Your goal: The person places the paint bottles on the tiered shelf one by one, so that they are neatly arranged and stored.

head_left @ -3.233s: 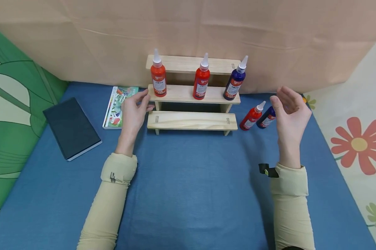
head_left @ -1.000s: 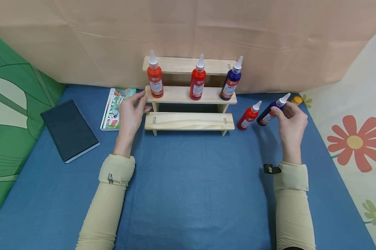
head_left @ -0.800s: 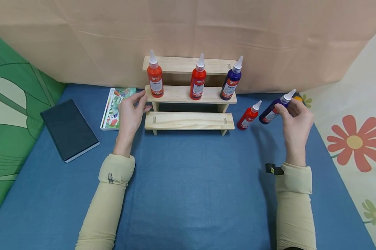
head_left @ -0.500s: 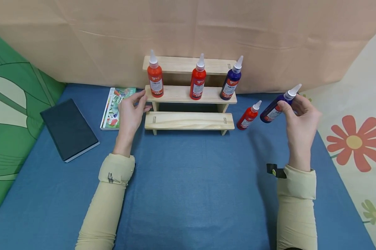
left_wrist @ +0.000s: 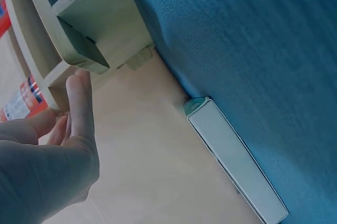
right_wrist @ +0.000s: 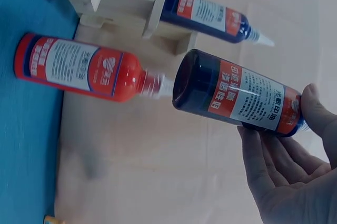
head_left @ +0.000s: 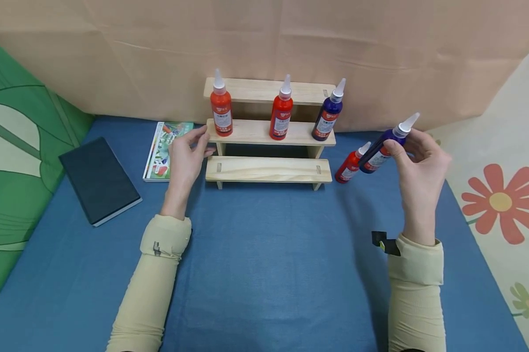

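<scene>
In the head view my right hand (head_left: 420,178) pinches a dark blue squeeze bottle (head_left: 376,155) with a white nozzle, between thumb and fingers near its shoulder. The right wrist view shows this blue bottle (right_wrist: 247,95) raised off the table, its base level with the nozzle of a red bottle (right_wrist: 79,69) standing on the cloth. My left hand (head_left: 187,168) pinches the left end of the middle board of a three-tier wooden shelf (head_left: 269,168). On that board stand an orange-red bottle (head_left: 222,115), a red bottle (head_left: 281,117) and another dark blue bottle (head_left: 327,120).
Left of the shelf lie a colourful booklet (head_left: 158,164) and a dark notebook (head_left: 99,181) on the blue cloth (head_left: 264,264). Behind the shelf hangs a beige cloth (head_left: 255,39). A small orange-yellow item (right_wrist: 51,220) shows at the bottom of the right wrist view.
My right hand has closed on the blue bottle and lifted it from the table; most recently it has shifted left, nearer the red bottle. The left hand has stayed at the shelf.
</scene>
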The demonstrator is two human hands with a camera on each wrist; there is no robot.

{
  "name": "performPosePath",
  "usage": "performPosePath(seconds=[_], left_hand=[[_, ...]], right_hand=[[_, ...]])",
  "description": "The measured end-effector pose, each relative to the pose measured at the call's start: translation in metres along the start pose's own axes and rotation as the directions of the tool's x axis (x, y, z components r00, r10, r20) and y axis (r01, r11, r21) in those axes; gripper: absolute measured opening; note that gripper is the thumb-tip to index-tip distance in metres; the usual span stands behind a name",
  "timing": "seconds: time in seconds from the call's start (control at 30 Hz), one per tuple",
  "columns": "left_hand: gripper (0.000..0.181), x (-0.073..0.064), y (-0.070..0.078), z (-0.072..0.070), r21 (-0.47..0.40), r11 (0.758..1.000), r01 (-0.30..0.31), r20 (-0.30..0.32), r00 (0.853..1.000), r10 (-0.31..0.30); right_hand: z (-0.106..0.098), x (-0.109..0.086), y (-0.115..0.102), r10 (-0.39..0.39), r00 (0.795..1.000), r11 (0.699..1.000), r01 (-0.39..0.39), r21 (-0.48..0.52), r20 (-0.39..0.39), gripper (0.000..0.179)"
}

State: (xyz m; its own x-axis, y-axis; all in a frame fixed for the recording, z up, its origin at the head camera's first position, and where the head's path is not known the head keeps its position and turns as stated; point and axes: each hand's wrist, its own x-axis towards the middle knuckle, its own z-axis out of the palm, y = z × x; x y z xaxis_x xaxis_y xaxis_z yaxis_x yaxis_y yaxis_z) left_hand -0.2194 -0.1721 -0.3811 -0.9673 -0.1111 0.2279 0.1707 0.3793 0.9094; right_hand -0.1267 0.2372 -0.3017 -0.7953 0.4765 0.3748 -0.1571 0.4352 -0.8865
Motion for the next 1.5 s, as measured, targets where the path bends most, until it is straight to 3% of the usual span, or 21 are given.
performPosePath(seconds=[0.4,0.7,1.13,1.5], left_hand=[[0.038,-0.001,-0.001,0.0,0.001,1.0,0.001,0.005,1.0,-0.001],[0.039,0.002,0.0,-0.001,0.004,1.0,0.016,-0.001,1.0,-0.016],[0.038,0.001,0.0,-0.001,-0.005,1.0,0.017,0.0,1.0,-0.017],[0.038,0.001,0.001,-0.001,-0.012,1.0,0.023,0.002,1.0,-0.023]], right_hand=[[0.016,0.002,-0.004,-0.027,0.999,0.999,0.027,0.023,0.037,0.036],[0.032,0.001,-0.005,-0.026,0.996,0.998,0.03,-0.048,0.09,0.039],[0.059,-0.009,0.004,-0.031,0.98,0.993,0.053,-0.105,0.197,0.047],[0.076,-0.014,0.018,-0.035,0.972,0.988,0.068,-0.136,0.232,0.05]])
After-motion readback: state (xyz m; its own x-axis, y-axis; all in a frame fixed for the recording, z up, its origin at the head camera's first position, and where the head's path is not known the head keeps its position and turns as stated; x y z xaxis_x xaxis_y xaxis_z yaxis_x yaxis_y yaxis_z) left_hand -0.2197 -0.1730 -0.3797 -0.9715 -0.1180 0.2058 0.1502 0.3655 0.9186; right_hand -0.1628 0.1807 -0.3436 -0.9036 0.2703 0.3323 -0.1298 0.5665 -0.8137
